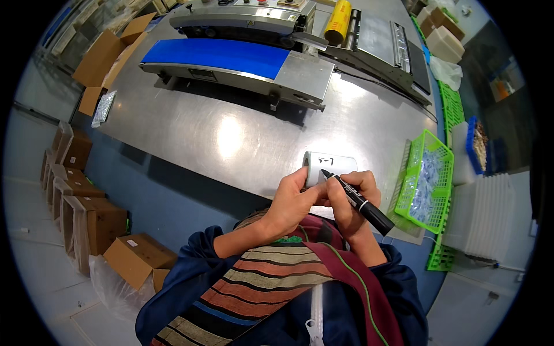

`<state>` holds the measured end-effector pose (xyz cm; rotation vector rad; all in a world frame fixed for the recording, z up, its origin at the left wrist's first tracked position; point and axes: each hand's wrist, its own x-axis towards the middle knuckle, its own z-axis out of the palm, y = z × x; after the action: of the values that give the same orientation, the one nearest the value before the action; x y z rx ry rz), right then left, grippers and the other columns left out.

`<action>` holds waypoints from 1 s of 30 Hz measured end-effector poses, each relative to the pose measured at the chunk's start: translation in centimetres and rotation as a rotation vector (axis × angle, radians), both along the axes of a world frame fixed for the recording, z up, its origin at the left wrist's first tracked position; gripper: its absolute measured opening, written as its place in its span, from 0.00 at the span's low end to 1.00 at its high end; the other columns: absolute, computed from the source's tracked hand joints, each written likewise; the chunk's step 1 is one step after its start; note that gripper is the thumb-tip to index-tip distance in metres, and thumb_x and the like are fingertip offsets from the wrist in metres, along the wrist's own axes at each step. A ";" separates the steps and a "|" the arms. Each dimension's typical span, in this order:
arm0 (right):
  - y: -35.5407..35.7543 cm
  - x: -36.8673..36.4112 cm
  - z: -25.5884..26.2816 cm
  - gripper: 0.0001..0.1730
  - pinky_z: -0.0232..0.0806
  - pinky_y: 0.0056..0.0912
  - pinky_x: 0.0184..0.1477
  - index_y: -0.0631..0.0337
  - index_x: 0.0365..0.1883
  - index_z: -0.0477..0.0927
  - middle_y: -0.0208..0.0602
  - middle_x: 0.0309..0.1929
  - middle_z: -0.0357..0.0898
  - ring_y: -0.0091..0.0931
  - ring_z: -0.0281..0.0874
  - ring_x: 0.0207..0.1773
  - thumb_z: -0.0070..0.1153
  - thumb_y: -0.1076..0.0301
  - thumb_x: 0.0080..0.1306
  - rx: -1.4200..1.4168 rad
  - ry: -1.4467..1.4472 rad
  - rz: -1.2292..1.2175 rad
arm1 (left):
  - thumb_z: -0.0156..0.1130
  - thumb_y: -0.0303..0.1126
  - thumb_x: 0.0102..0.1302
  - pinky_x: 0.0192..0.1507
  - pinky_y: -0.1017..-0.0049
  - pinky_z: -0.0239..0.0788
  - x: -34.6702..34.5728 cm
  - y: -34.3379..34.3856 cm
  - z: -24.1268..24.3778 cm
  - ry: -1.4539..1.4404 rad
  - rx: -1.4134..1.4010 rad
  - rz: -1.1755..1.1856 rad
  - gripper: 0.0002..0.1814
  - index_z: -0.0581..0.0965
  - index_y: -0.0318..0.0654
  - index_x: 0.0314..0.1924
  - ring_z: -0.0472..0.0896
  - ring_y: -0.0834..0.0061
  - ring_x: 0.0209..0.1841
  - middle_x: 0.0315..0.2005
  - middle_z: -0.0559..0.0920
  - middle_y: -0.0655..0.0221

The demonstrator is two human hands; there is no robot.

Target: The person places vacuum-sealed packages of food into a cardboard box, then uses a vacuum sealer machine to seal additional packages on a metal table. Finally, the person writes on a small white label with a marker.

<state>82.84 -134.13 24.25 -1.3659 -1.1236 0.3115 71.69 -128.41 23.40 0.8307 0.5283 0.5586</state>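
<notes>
A roll of white labels (342, 162) is in front of me at the near edge of the steel table (190, 134). It bears a short handwritten mark in black. My left hand (291, 197) grips the roll at its left end, the thumb on the rim. In my right hand (352, 203) is a black marker pen (361, 205), its tip pointing up and left, at or very near the roll's surface. The thick rear end of the pen sticks out to the lower right. My fingers hide the lower part of the roll.
A band sealing machine (242, 19) with a blue conveyor belt (216, 55) stands at the back. Right of it is a film wrapping machine (376, 43) with a yellow film roll (338, 21). A green basket (426, 186) of clear plastic pieces is at right. Cardboard boxes (104, 220) line the left.
</notes>
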 end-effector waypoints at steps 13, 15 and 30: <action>0.1 0.1 -0.2 0.11 0.63 0.19 0.21 0.65 0.23 0.67 0.36 0.16 0.74 0.17 0.70 0.19 0.57 0.71 0.53 -0.074 0.110 0.040 | 0.53 0.27 0.62 0.37 0.80 0.72 0.1 0.2 0.0 0.008 -0.021 0.037 0.10 0.71 0.28 0.41 0.76 0.79 0.35 0.33 0.77 0.65; -0.1 0.4 -0.3 0.11 0.63 0.19 0.21 0.65 0.23 0.67 0.36 0.16 0.74 0.17 0.70 0.19 0.57 0.71 0.53 -0.073 0.077 0.055 | 0.53 0.27 0.62 0.37 0.80 0.72 0.1 0.2 -0.3 0.009 -0.017 0.026 0.10 0.71 0.28 0.42 0.76 0.79 0.35 0.33 0.77 0.65; 0.4 0.6 0.1 0.09 0.63 0.19 0.19 0.67 0.24 0.67 0.37 0.18 0.75 0.17 0.71 0.17 0.54 0.73 0.55 -0.041 0.104 0.024 | 0.51 0.25 0.61 0.36 0.81 0.72 0.5 0.5 -0.4 0.033 -0.045 0.040 0.10 0.71 0.27 0.42 0.77 0.79 0.33 0.32 0.77 0.65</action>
<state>83.43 -133.73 24.38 -1.3575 -1.0531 0.4197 72.23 -127.95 22.97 0.7887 0.5871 0.5685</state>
